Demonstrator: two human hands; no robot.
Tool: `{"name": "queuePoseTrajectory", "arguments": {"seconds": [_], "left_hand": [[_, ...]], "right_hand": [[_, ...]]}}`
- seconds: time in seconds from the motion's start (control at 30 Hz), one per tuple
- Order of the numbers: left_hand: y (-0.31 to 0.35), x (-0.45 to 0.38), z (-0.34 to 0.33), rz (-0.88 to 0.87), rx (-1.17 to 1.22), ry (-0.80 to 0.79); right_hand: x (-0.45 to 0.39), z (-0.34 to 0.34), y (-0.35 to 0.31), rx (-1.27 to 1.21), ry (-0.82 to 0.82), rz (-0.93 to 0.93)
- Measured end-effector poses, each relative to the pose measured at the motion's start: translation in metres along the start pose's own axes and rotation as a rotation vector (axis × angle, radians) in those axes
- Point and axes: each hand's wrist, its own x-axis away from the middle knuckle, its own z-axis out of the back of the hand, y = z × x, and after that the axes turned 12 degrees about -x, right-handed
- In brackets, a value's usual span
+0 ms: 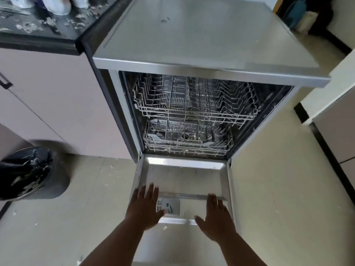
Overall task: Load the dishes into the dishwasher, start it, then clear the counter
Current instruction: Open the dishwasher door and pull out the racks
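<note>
A freestanding steel dishwasher (201, 45) stands in front of me with its door (184, 179) folded down flat. The upper wire rack (196, 100) and the lower wire rack (188, 141) sit inside with no dishes that I can make out. My left hand (145, 207) hovers over the door's near left part, fingers spread, beside the detergent compartment (169, 206). Over the door's near right part is my right hand (216, 218), also spread and holding nothing. Whether either palm touches the door I cannot tell.
A dark counter (42, 27) strewn with scraps, with white dishes at its far edge, lies at upper left above pink cabinets (53, 104). A black-lined waste bin (25, 173) stands on the floor at left. Another cabinet (334, 120) is at right.
</note>
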Motion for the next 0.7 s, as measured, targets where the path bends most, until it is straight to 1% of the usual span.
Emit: {"name": "queuePoseTrajectory", "arguments": {"seconds": [0.1, 0.3, 0.47, 0.7], "left_hand": [[-0.01, -0.046, 0.014, -0.007, -0.065, 0.013], [-0.017, -0.153, 0.022, 0.014, -0.169, 0.057], [-0.018, -0.226, 0.02, 0.064, -0.137, 0.098], [-0.02, -0.297, -0.009, 0.113, -0.092, 0.125]], "right_hand": [[-0.049, 0.001, 0.009, -0.014, -0.005, -0.032], [-0.156, 0.011, 0.031, 0.015, 0.05, -0.011], [-0.228, 0.021, 0.053, 0.12, 0.094, 0.022], [-0.303, 0.034, 0.064, 0.217, 0.101, 0.067]]}}
